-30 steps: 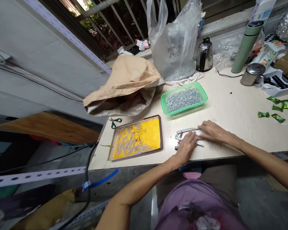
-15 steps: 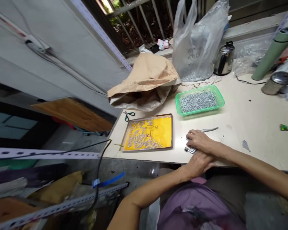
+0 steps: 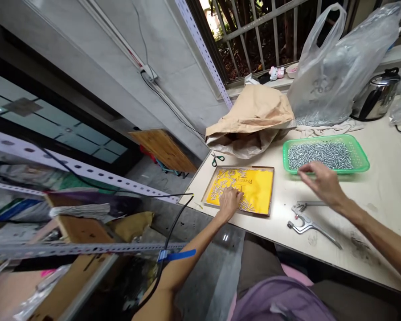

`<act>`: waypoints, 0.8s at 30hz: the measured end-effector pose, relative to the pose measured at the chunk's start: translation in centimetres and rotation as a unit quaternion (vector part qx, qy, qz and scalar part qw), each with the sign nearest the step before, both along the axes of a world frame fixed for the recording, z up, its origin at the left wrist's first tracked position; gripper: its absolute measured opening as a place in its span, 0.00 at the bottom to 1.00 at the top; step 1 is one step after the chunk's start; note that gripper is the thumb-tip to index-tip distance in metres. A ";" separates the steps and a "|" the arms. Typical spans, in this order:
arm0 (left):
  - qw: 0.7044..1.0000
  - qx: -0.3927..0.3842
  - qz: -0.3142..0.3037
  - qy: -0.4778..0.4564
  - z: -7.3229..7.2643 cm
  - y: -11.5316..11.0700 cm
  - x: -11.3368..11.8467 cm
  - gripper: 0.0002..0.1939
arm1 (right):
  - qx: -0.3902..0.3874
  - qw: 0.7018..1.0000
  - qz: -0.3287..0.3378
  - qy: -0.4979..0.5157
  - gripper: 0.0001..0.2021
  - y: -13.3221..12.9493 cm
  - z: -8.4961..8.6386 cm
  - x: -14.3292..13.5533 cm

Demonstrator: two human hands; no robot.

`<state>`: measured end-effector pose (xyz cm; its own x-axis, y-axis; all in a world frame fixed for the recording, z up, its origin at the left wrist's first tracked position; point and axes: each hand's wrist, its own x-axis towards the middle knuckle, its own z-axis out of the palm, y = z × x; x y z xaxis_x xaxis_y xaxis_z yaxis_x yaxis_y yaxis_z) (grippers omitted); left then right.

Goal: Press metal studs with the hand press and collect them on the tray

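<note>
My left hand (image 3: 230, 203) is down in a shallow tray (image 3: 272, 196) with a yellow lining, its fingers curled among small silvery metal pins (image 3: 217, 189). What its fingertips hold is hidden. My right hand (image 3: 324, 185) hovers by the front edge of a green plastic basket (image 3: 361, 166), thumb and forefinger apart, and I see nothing between them. Many similar metal pins (image 3: 321, 154) fill that basket. Below my right hand, a metal plier-like hand tool (image 3: 309, 223) lies on the table with its handles spread.
Behind the tray, an open brown paper bag (image 3: 254, 116) slumps near green-handled scissors (image 3: 217, 159). A clear plastic bag (image 3: 334, 80) and a steel kettle (image 3: 376, 96) stand at the back. A black cable (image 3: 178, 218) hangs by the table's left edge.
My hands have parted from the plier-like tool, which now lies on the table. The left went into the yellow tray, the right rose toward the green basket. The view has swung left.
</note>
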<state>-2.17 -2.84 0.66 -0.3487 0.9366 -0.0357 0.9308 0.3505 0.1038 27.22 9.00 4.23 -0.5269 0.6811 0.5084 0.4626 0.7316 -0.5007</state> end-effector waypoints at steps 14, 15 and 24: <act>0.994 -0.096 0.017 -0.054 0.9 2.4 -1.2 0.04 | 0.019 0.994 -0.043 -0.100 0.12 -5.3 -2.8 4.9; 0.995 -0.088 0.014 -0.053 0.9 2.4 -1.3 0.04 | 0.002 0.994 -0.036 -0.101 0.12 -6.3 -3.3 5.3; 0.922 0.017 0.075 -0.380 1.1 1.6 1.6 0.06 | -0.065 0.991 -0.015 -0.118 0.11 -11.1 -6.1 8.0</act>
